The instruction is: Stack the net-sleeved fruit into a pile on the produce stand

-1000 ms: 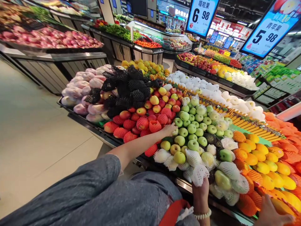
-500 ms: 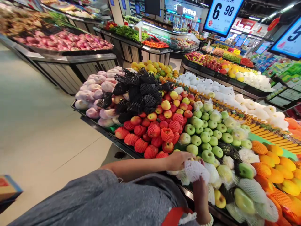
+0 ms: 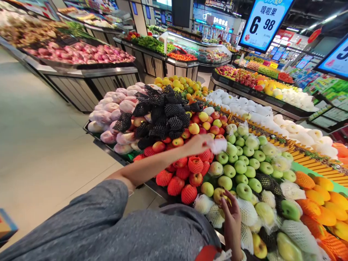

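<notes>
My left hand (image 3: 199,144) reaches across the red apples and is closed on a white foam net sleeve (image 3: 218,146). The sleeve is smeared by motion, beside the green apples (image 3: 240,166); I cannot tell if anything is inside it. Lower down, my right hand (image 3: 231,208) has its fingers apart and curved. Its fingertips are at a yellowish apple (image 3: 219,195) at the near edge of the green pile; whether they touch it is unclear. White foam-netted fruit (image 3: 247,212) lies beside that hand. Red-netted apples (image 3: 189,194) lie below my left forearm.
Black foam nets (image 3: 163,112) are heaped on the display beyond the red apples. Pale wrapped fruit (image 3: 108,108) lies to the left, orange and yellow fruit (image 3: 323,195) to the right. Price screens (image 3: 263,25) hang above. A metal-edged onion stand (image 3: 89,72) stands further back.
My left hand has moved up and away from my right hand, carrying the white foam net sleeve over the red apples. My right hand has let go of the sleeve, and its fingers have spread.
</notes>
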A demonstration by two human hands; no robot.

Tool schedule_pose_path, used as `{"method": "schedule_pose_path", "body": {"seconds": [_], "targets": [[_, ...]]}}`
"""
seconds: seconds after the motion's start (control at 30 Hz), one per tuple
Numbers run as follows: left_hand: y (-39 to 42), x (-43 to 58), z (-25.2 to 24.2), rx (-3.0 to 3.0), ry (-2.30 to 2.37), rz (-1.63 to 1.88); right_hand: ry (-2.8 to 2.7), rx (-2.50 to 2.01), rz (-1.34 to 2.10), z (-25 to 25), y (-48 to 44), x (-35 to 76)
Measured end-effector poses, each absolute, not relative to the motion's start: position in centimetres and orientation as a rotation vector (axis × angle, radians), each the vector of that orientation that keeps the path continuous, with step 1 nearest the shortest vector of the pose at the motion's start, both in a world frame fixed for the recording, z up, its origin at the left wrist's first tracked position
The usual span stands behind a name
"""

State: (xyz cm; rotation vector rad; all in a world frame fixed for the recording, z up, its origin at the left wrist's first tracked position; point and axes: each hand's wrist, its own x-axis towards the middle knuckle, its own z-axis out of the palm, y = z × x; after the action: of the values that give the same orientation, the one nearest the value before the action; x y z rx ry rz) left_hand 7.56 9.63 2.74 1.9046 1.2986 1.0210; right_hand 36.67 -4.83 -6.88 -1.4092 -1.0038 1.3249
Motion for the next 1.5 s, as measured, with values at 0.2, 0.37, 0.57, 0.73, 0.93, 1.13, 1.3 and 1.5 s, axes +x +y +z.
{"method": "schedule_pose_path", "body": {"seconds": [0.2,0.37,0.57,0.73,0.93,1.13,1.3,1.5], "targets": [[20.3,-0.2,5.2,1.940,2.242,0.894,-1.030,-1.494,1.246,-7.4,-5.4,39.1],[18.2,1.8,3.7,2.091,2.212,0.842,-1.325,-1.614,0.719,-10.3,-5.3,41.1],[6.7,12.5,-4.2,2.727,1.203,0.751,-1.954,-1.754,0.061,-12.6,-5.3,41.8],[-0.3,17.6,-10.3,2.734,0.836,0.535,-2.084,-1.769,-0.003,-13.1,-6.8,41.5],[-1.3,18.4,-12.7,2.617,0.820,0.426,-1.931,-1.844,0.046,-15.5,-7.8,42.5],[0.2,20.2,-11.9,2.334,1.048,0.417,-1.814,-1.855,0.165,-14.9,-7.1,42.5],[0.0,22.1,-10.8,1.906,0.969,0.586,-1.709,-1.580,0.255,-14.0,-7.2,41.5],[1.8,22.3,-9.2,1.869,0.960,0.539,-1.732,-1.456,0.301,-13.9,-6.3,40.1]]}}
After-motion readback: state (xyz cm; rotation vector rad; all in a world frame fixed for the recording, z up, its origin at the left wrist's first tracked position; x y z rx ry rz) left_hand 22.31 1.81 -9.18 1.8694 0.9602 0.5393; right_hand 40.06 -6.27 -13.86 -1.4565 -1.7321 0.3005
